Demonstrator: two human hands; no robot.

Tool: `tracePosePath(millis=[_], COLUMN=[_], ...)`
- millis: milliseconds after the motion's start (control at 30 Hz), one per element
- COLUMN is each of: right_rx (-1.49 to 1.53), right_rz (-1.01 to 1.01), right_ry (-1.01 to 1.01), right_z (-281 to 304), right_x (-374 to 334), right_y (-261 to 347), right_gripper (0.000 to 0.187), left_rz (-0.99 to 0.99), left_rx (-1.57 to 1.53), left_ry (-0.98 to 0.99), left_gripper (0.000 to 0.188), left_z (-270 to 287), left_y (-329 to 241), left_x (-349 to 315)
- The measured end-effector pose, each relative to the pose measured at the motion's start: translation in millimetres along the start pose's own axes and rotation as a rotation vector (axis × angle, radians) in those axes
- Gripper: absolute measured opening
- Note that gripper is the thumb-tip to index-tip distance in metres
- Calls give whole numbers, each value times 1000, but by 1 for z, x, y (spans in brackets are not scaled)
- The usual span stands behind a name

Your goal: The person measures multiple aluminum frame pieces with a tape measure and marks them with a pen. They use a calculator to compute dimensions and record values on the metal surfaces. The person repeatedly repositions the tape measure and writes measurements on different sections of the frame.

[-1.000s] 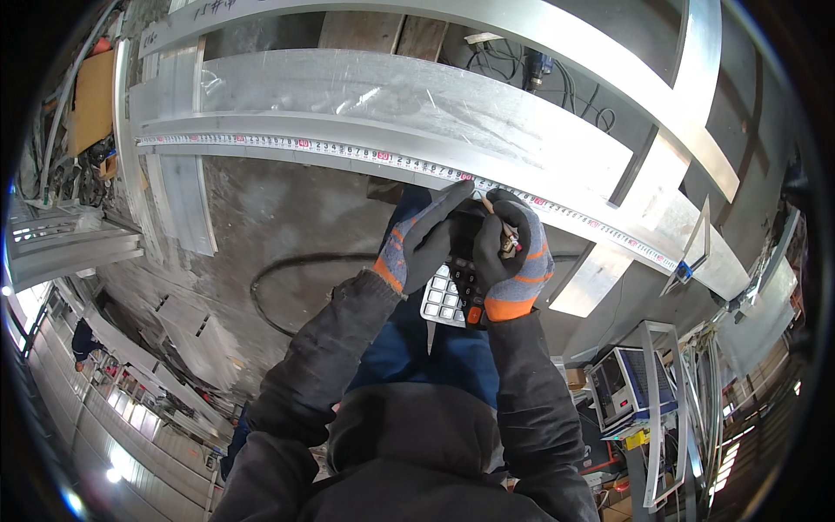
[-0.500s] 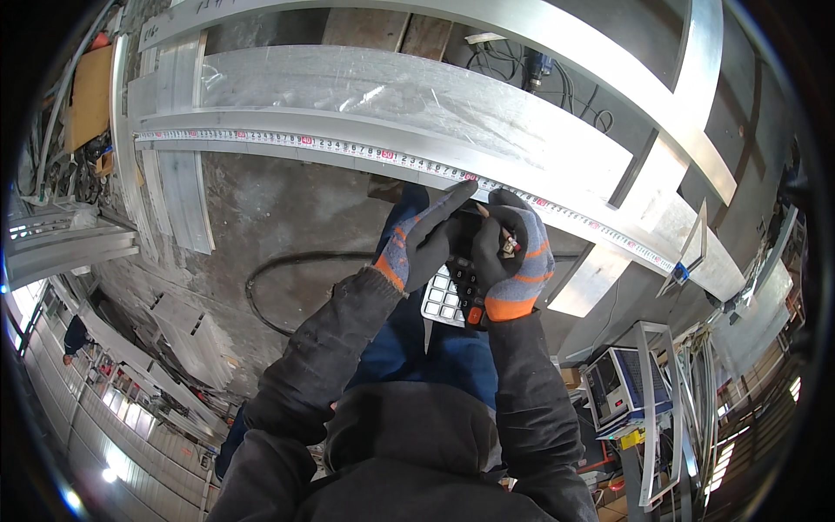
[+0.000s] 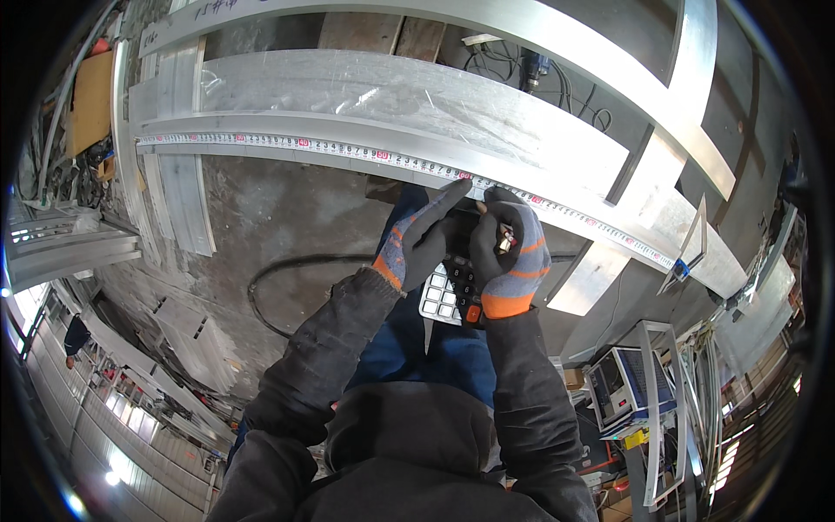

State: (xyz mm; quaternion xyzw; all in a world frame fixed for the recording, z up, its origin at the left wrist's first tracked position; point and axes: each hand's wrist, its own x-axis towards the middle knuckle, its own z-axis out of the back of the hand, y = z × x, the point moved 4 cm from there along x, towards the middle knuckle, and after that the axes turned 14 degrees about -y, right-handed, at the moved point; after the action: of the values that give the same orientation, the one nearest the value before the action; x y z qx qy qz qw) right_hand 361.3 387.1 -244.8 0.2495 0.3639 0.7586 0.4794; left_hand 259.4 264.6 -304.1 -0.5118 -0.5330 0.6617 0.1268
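Observation:
My left hand (image 3: 416, 244), in a grey and orange work glove, is closed at the side of a calculator (image 3: 445, 300) with black and white keys. Its index finger stretches to the lower edge of a tape measure (image 3: 383, 157). The tape lies stretched along a long silvery metal profile (image 3: 348, 130). My gloved right hand (image 3: 513, 257) is curled round a pencil (image 3: 481, 207), whose wooden tip points toward the tape. A small red and gold-coloured piece (image 3: 506, 238) shows between its fingers; its kind is unclear. The hands hide the calculator's upper part.
Wide metal bars (image 3: 557, 30) cross beyond the tape. A blue power tool (image 3: 533, 70) with cables lies behind them. A black hose (image 3: 296, 259) curves over the floor at left. At lower right stands a boxy machine (image 3: 622, 391) beside metal frames.
Both hands and the tape have shifted very slightly to the left in the picture. The right hand has turned a little around the pencil; the left index finger stays at the tape.

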Motion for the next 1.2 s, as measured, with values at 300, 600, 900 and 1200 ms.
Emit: tracePosePath(millis=[300, 600, 900, 1200], right_rx=[188, 353, 390, -211], right_rz=[-375, -908, -909, -444], right_ry=[-161, -57, -154, -382], right_z=[56, 84, 97, 151], right_x=[-40, -113, -119, -101], right_y=[-15, -27, -51, -136], right_gripper=[22, 20, 19, 35], left_rz=[-127, -157, -86, -139], left_rx=[156, 191, 254, 319], left_ry=[-116, -162, -173, -151], left_gripper=[55, 56, 56, 57], left_z=[-2, -7, -7, -9], left_y=[-11, -9, -9, -15], left_x=[-1, -4, -4, -5])
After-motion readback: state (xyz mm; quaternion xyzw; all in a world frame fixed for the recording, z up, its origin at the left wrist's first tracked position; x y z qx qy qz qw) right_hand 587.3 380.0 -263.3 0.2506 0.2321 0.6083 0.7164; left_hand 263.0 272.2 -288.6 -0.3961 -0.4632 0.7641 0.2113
